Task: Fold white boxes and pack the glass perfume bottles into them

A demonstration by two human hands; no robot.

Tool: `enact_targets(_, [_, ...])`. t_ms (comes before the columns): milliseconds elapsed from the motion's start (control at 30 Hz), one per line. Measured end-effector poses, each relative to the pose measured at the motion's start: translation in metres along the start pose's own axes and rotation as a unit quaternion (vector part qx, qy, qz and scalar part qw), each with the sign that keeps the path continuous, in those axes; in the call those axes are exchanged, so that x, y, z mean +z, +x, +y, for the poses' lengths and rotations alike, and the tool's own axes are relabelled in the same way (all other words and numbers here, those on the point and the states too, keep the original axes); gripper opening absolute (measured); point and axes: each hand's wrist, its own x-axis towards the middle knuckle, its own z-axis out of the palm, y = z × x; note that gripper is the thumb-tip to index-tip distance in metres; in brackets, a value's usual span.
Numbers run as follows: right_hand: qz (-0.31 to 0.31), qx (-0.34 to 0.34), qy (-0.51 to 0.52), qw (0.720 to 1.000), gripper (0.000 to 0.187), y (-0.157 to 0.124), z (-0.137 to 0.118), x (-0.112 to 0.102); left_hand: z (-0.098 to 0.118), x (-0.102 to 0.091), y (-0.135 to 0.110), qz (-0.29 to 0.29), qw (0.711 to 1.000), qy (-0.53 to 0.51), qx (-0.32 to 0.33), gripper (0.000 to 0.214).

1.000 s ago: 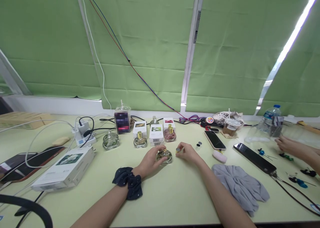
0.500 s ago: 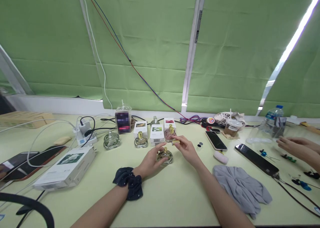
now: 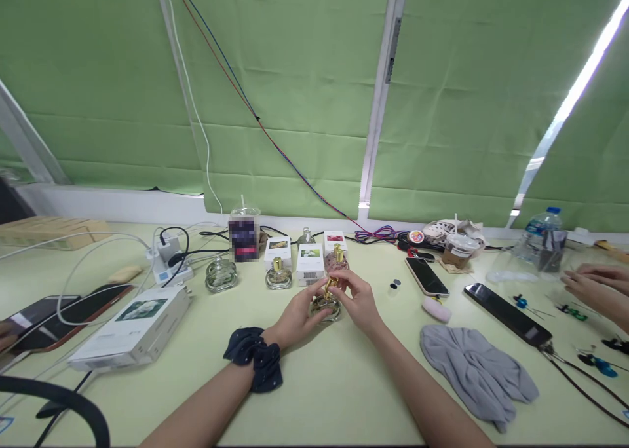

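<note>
In front of me a glass perfume bottle (image 3: 324, 309) stands on the table with my left hand (image 3: 301, 314) closed around it. My right hand (image 3: 361, 298) pinches a small gold cap (image 3: 332, 283) right above the bottle's neck. Whether cap and neck touch is hidden by the fingers. Just behind are two more perfume bottles with gold tops, one clear (image 3: 278, 277) and one pinkish (image 3: 337, 261). A white box with a green picture (image 3: 310, 264) is between them, with similar boxes behind.
A round glass bottle (image 3: 221, 276) and a plastic cup (image 3: 244, 235) stand left of the boxes. Farther left lie a white box (image 3: 130, 327), cables and phones. On the right are a phone (image 3: 426, 276), a grey cloth (image 3: 472, 363) and another person's hands (image 3: 594, 289).
My right hand has moved left and brought the gold cap over the neck of the bottle. My left hand has stayed on the bottle.
</note>
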Motion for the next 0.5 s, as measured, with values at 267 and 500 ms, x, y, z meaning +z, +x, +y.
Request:
enact_targets(267, [-0.028,0.018,-0.01,0.999,0.038,0.001,0.0,0.003,0.001,-0.002,0.001,-0.008,1.0,-0.002,0.001,0.065])
enact_targets(500, [-0.068,0.031,-0.016,0.997,0.048,-0.001,0.006,0.002,0.011,-0.007,0.005,-0.019,0.999,-0.016,0.025,0.054])
